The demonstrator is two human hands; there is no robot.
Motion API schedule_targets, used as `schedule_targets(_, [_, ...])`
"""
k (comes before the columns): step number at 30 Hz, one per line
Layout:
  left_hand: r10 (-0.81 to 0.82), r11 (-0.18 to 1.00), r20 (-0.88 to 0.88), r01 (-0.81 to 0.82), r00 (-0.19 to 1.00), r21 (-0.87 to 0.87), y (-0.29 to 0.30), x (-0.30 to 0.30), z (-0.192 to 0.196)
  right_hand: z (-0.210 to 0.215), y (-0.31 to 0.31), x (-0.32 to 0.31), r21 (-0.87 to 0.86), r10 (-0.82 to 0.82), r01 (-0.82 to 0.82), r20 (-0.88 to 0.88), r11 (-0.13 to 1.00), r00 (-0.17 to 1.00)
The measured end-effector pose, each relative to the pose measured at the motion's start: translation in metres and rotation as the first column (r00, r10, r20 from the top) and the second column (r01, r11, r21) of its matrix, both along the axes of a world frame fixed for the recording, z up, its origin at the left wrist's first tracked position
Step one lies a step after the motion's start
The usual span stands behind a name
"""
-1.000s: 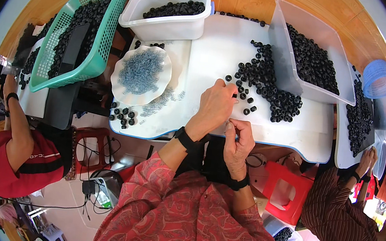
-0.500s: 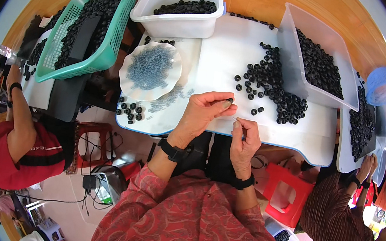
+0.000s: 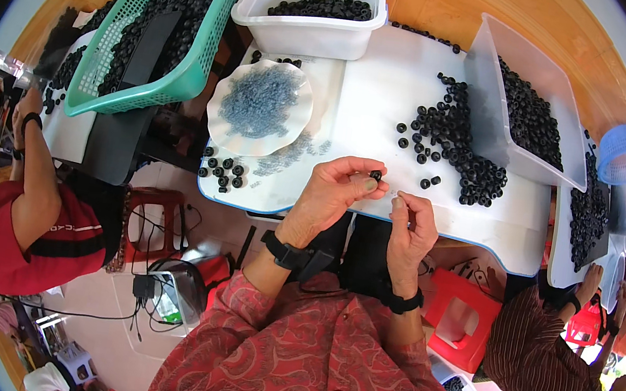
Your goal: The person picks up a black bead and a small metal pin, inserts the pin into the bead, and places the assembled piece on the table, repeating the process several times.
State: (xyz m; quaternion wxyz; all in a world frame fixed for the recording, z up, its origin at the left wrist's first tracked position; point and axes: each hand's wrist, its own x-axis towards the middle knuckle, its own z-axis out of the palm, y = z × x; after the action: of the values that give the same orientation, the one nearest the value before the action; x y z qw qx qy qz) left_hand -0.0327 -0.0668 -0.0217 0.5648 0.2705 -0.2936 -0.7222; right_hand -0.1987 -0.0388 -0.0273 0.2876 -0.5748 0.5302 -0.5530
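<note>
Between thumb and fingertips, my left hand (image 3: 334,196) pinches a small black ring-shaped part (image 3: 375,176) above the table's front edge. Close by on its right, my right hand (image 3: 411,235) is closed, thumb against the forefinger; whatever it grips is too small to make out. The fingertips of both hands are a short gap apart. Beyond them lies a loose pile of black ring-shaped parts (image 3: 453,138) on the white tabletop. Left of my hands, a scalloped white plate (image 3: 222,126) holds a heap of tiny grey-blue pieces (image 3: 260,101).
At the back stand a green basket (image 3: 217,51), a white tub (image 3: 309,39) and a translucent bin (image 3: 487,115), all holding black parts. More black parts (image 3: 223,173) sit at the left front corner. Co-workers (image 3: 37,216) flank me. A red stool (image 3: 462,315) stands at right.
The view has shifted slightly, moving the table up to the right in it. My hands have come a little nearer the front edge, and the black part shows more plainly between my left fingers.
</note>
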Motion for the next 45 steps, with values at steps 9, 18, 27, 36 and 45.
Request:
schedule_targets(9, [0.012,0.999,-0.114,-0.007,0.993,0.045,0.005,0.001,-0.001,0.032,-0.002,0.013,-0.099,0.054,-0.053,0.003,0.994,0.999])
schedule_targets(18, [0.003,0.999,-0.087,0.001,0.996,0.049,0.009,0.0,-0.008,0.031,-0.004,0.016,-0.082,0.079,-0.084,-0.065,0.993,0.995])
schedule_targets(27, [-0.007,0.999,-0.031,0.008,1.0,0.048,0.01,0.002,-0.009,0.033,-0.004,0.017,-0.053,0.112,-0.116,-0.069,0.992,0.991])
schedule_targets(36, [-0.059,0.998,0.049,0.058,0.997,0.021,0.01,0.01,-0.009,0.03,-0.007,0.006,0.089,0.227,-0.229,0.027,0.969,0.973])
schedule_targets(45, [-0.206,0.977,-0.059,0.209,0.977,0.039,0.007,0.019,-0.013,0.033,-0.01,0.002,0.302,0.273,-0.463,0.504,0.833,0.819])
